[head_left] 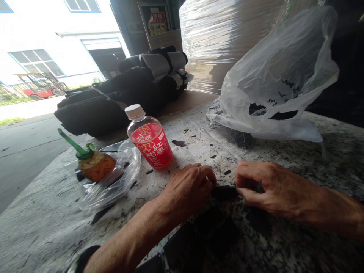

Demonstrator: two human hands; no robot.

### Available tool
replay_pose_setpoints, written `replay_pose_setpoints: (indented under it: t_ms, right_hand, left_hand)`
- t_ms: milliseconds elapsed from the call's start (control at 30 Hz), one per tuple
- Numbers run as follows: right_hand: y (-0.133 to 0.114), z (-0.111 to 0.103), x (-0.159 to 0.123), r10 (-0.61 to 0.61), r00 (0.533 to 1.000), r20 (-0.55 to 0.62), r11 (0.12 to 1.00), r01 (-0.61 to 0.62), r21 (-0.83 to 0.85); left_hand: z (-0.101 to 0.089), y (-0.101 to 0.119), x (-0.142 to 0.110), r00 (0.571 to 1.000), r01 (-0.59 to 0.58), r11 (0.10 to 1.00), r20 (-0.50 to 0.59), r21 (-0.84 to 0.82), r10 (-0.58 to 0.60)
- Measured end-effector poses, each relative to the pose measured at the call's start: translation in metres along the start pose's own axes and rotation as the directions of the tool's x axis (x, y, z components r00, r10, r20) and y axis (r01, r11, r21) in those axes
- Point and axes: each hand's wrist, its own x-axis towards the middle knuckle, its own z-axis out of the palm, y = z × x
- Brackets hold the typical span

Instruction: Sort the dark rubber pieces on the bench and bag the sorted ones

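Both my hands rest on a speckled stone table (284,250). My left hand (187,189) is curled, its fingertips pinching one end of a small black strip (224,192). My right hand (264,187) is also closed, thumb and fingers gripping the other end of the same strip. More black material (204,239) lies dark on the table just below my hands.
A red-labelled drink bottle (150,142) with a white cap stands behind my left hand. Left of it an orange glue bottle (95,165) with a green nozzle lies on a clear bag. A large plastic bag (278,83), black rolls (127,87) and a wrapped pallet (227,38) stand behind.
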Motion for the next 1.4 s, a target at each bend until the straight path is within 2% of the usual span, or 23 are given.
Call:
replay_pose_setpoints:
  t_ms: [167, 300, 433, 633, 767, 933, 1067, 1233, 1400]
  right_hand:
    - [-0.002, -0.006, 0.001, 0.042, 0.999, 0.025, 0.997, -0.043, 0.056]
    - [-0.007, -0.006, 0.006, 0.084, 0.992, 0.094, 0.996, -0.086, 0.020]
    - [-0.009, -0.006, 0.008, 0.144, 0.983, 0.115, 0.990, -0.143, -0.012]
    - [-0.005, -0.006, 0.008, 0.176, 0.974, 0.143, 0.984, -0.180, 0.014]
    - [-0.002, -0.003, 0.009, 0.150, 0.973, 0.177, 0.984, -0.164, 0.067]
    - [0.000, 0.001, 0.010, 0.167, 0.967, 0.190, 0.980, -0.184, 0.075]
    - [-0.003, 0.001, 0.010, 0.210, 0.960, 0.183, 0.974, -0.222, 0.050]
    - [-0.005, 0.001, 0.012, 0.205, 0.965, 0.166, 0.976, -0.213, 0.036]
    - [-0.004, 0.003, 0.011, 0.208, 0.966, 0.157, 0.977, -0.213, 0.017]
  left_hand:
    - [0.001, -0.001, 0.000, 0.999, 0.006, 0.999, -0.033, -0.045, -0.007]
    - [0.002, -0.002, -0.001, 0.998, 0.006, 0.997, -0.057, -0.082, -0.011]
    - [0.000, -0.004, -0.003, 0.998, -0.018, 0.994, -0.063, -0.108, 0.011]
    - [0.001, -0.007, -0.006, 0.997, -0.050, 0.992, -0.069, -0.119, 0.042]
    - [-0.002, -0.007, -0.007, 0.996, -0.064, 0.986, -0.068, -0.157, 0.054]
    - [-0.009, -0.007, -0.011, 0.987, -0.030, 0.967, -0.159, -0.251, -0.011]
    - [-0.011, -0.009, -0.018, 0.974, -0.060, 0.939, -0.224, -0.340, -0.019]
    - [-0.010, -0.014, -0.028, 0.967, -0.131, 0.948, -0.248, -0.289, 0.058]
    - [-0.006, -0.011, -0.035, 0.967, -0.242, 0.964, -0.103, -0.107, 0.231]
